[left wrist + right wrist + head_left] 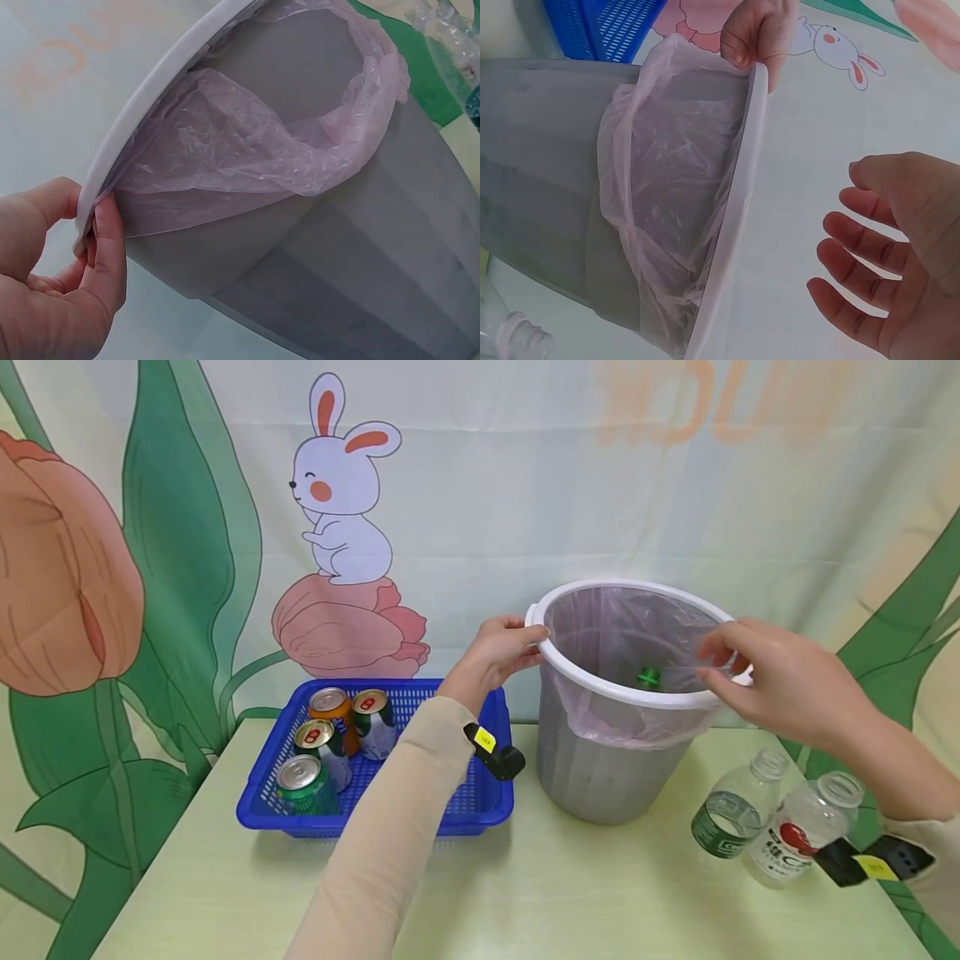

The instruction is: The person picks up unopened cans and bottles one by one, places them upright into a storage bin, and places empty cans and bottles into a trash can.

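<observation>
Four cans (306,789) sat in one blue basket (487,811). Beside it, one gray bin (607,768) held a green cap (648,677). The left hand (504,650) pinched its rim (637,696); the right hand (780,672) had fingers apart. Two bottles (723,818) stood nearby.

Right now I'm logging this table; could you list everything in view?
Basket: 1, blue, left on table
Cans: 4, one orange, three mostly green, in basket
Bin: 1, grey with white rim, right of basket
Liner: 1, pinkish see-through, in bin, folded over rim
Green cap: 1, green, inside bin; what it tops is unclear
Bottles: 2, clear, on table, right of bin
Table: 1, pale yellow-green, underneath
Backdrop: 1, pale, printed, behind
Wrist cameras: 2, black, on wrists
Sleeves: 2, beige, on forearms
Left grip: 1, bare hand, on bin's rim
Right grip: 1, bare hand, by bin's right rim
</observation>
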